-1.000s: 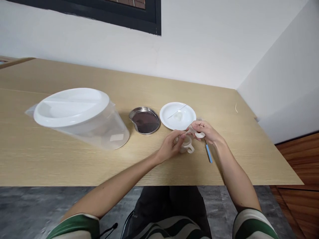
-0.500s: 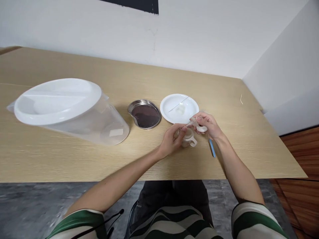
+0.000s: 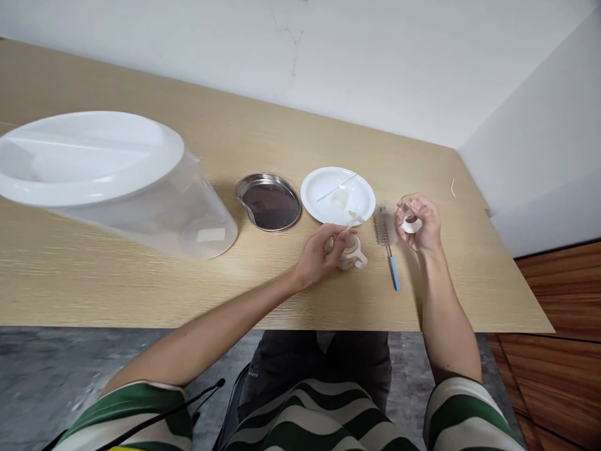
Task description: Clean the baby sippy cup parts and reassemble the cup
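Pinched in the fingers of my left hand (image 3: pixel 322 255) is a small clear plastic piece (image 3: pixel 355 218), above a translucent cup with a handle (image 3: pixel 355 257). My right hand (image 3: pixel 425 224), raised at the right, grips a round translucent ring (image 3: pixel 411 224). Between the hands lies a bottle brush (image 3: pixel 393 270) with a blue handle. Just behind my left hand is a white dish (image 3: pixel 361 193), with a thin rod (image 3: pixel 335 188) across it and a small pale thing inside that I cannot make out.
A large translucent pitcher (image 3: pixel 169 213) with a white lid stands at the left. Beside the dish is a kidney-shaped metal tray (image 3: pixel 270 207). A thin white strip (image 3: pixel 453 187) lies at the right. The wall rises behind the table (image 3: pixel 225 288).
My right hand has moved right, away from my left hand, with the ring in it. The brush's bristles now show. The view has shifted slightly.
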{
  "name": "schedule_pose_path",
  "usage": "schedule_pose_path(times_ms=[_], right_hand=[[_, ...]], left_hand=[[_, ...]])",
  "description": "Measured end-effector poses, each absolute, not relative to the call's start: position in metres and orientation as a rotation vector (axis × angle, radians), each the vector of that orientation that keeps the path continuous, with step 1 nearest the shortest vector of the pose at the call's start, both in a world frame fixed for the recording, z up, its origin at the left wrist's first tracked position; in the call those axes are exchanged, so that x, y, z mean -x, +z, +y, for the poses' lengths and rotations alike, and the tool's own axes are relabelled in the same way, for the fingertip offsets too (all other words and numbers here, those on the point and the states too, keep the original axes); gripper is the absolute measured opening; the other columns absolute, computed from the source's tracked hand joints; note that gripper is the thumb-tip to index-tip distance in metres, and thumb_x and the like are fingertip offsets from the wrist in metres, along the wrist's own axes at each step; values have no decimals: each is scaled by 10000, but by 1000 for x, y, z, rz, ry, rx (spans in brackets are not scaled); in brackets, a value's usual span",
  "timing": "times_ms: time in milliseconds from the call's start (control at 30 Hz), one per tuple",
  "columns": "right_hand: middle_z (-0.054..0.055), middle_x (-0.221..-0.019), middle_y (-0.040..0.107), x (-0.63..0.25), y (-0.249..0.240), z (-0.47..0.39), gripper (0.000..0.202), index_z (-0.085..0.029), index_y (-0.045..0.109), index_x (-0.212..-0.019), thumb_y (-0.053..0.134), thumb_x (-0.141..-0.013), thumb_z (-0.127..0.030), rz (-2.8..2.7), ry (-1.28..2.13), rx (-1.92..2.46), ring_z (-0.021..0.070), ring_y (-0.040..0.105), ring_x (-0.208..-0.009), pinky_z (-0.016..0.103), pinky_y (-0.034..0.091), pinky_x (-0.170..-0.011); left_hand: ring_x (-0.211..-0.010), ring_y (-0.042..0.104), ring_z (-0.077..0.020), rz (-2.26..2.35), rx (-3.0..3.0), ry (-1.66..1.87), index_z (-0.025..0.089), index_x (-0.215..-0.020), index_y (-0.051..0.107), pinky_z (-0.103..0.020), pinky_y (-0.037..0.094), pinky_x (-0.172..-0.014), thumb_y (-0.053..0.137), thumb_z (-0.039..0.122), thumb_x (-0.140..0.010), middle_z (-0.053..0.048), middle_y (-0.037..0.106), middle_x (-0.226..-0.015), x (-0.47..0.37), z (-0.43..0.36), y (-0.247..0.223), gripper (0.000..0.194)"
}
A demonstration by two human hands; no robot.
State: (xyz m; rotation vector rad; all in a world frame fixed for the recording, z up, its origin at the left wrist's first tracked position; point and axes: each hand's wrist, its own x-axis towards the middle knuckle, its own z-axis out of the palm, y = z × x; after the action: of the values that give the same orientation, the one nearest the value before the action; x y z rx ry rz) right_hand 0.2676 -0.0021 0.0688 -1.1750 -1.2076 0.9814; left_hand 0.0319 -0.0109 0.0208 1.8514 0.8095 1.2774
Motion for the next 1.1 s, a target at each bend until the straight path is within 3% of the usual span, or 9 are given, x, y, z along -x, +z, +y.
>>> schedule_pose_path(times_ms=[167,267,367,567,667,800,900,1100], right_hand=[[28,-786,694,-273,62,10,475,-200,619,-1089,669,-815,-585,-1333,826,1354,137,548,-503,269,385,-450],[84,-1010,736,-257,61,21,496,-182,633,-1200,659,-847,-529,-1572,600,1490,196,666,-767,340,524,-702],[134,-1188,716,-239,69,30,470,-174,643,-1260,652,-880,-449,-1923,335,1679,273,671,-1053,413,490,-934],[125,-1118,735,-222,88,46,540,-202,614,-1319,610,-915,-561,-2207,161,1859,291,684,-968,392,487,-872],[122,-1102,725,-225,85,56,378,-178,653,-1208,453,-1000,-422,-2044,159,1777,267,664,-1002,380,476,-913],[138,-1220,674,-227,70,70,357,-156,641,-1155,338,-1025,-292,-2024,231,1596,239,600,-1170,368,424,-1035],[136,-1269,652,-223,56,76,362,-171,626,-1199,353,-1047,-354,-2058,248,1575,243,567,-1228,395,389,-1073],[110,-1158,715,-225,42,79,259,-211,690,-1060,575,-957,-419,-2035,207,1689,315,592,-1169,494,361,-1040]], left_hand=[[-945,699,-172,757,-1896,1276,178,-1103,721,-304,536,-870,493,384,-1040,-65,762,-1035,-35,-10,20,314],[-1018,700,-176,721,-1913,1271,186,-1126,711,-307,531,-911,510,365,-1036,-65,758,-1095,-36,-12,18,283],[-1055,694,-189,702,-1935,1275,187,-1098,695,-333,521,-958,503,379,-1038,-73,752,-1108,-37,-13,15,277],[-1098,624,-201,740,-2099,1448,202,-1008,694,-381,474,-1000,521,349,-1035,-80,708,-1109,-38,-11,12,229],[-1043,605,-188,751,-2128,1532,205,-981,700,-369,455,-971,555,323,-1024,-67,687,-1051,-37,-10,12,192],[-1012,571,-193,762,-2119,1544,225,-959,717,-374,415,-934,549,361,-1028,-58,663,-1021,-36,-11,13,227],[-987,556,-195,721,-2056,1492,209,-930,709,-356,425,-895,527,409,-1032,-67,634,-995,-35,-12,15,289],[-842,570,-180,684,-1907,1343,180,-859,632,-342,442,-833,447,482,-1048,-44,637,-827,-33,-12,24,401]])
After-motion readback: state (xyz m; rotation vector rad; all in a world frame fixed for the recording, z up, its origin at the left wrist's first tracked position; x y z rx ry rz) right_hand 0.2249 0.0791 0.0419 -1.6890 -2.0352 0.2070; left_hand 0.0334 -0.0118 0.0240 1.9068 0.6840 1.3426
